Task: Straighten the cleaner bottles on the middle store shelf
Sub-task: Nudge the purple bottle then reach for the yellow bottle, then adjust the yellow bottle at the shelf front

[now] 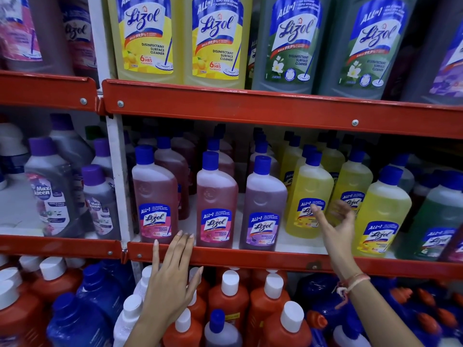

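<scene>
- The cleaner bottles (263, 204) stand in rows on the middle shelf (250, 257): pink, purple, then yellow and green to the right.
- Left hand (172, 279) is open, fingers flat against the shelf's red front lip, holding nothing.
- Right hand (335, 226) is open and empty, between two yellow bottles (309, 196).
- White gaps show between the front bottles.
- The upper shelf (250, 108) hangs close over the caps.
</scene>
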Available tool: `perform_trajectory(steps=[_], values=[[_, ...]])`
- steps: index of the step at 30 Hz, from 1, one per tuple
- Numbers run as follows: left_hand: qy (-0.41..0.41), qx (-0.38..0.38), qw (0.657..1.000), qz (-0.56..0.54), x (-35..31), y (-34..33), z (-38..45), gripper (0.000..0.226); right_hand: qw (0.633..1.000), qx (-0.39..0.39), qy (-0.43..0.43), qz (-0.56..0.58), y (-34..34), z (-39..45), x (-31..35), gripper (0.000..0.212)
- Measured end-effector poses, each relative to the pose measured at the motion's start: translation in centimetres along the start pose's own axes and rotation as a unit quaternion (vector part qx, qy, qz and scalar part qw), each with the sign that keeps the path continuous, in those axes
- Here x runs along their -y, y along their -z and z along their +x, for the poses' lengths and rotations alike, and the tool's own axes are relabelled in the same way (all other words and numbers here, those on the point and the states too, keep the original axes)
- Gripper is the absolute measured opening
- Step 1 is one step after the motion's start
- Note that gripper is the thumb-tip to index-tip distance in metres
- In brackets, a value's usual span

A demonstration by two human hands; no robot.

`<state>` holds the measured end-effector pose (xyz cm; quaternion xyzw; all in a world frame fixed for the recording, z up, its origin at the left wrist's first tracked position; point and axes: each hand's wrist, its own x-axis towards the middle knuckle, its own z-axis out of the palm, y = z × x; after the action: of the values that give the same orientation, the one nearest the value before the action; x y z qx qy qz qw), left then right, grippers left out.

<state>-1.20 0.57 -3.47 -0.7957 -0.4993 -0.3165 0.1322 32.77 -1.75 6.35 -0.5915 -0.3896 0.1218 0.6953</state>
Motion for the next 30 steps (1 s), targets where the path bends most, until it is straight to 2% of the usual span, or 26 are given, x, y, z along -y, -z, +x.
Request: perform_trajectory(steps=[3, 8, 15, 20, 24, 30], values=[[-0.002, 0.003, 1.0, 0.001, 0.0, 0.0, 0.0, 0.066, 0.998, 0.043, -0.04, -0.025, -0.1, 1.5, -0.1, 0.083], [0.002, 0.014, 1.0, 0.009, 0.1, 0.0, 0.1, 0.067, 0.981, 0.143, -0.13, 0.019, -0.6, 2.2, 0.2, 0.08], [0.007, 0.009, 1.0, 0.006, -0.1, 0.0, 0.2, 0.066, 0.98, 0.168, -0.106, 0.026, 0.0, 1.6, 0.8, 0.074], [0.007, 0.009, 1.0, 0.005, -0.1, -0.1, 0.0, 0.066, 0.976, 0.193, -0.101, 0.013, 0.8, 0.5, 0.8, 0.035], [0.008, 0.008, 1.0, 0.002, -0.2, -0.2, 0.0, 0.067, 0.976, 0.2, -0.083, 0.012, 1.5, -0.9, 1.5, 0.042], [0.011, 0.01, 1.0, 0.008, -0.2, -0.1, 0.0, 0.068, 0.977, 0.202, -0.075, 0.007, 2.1, -1.7, 1.6, 0.036]])
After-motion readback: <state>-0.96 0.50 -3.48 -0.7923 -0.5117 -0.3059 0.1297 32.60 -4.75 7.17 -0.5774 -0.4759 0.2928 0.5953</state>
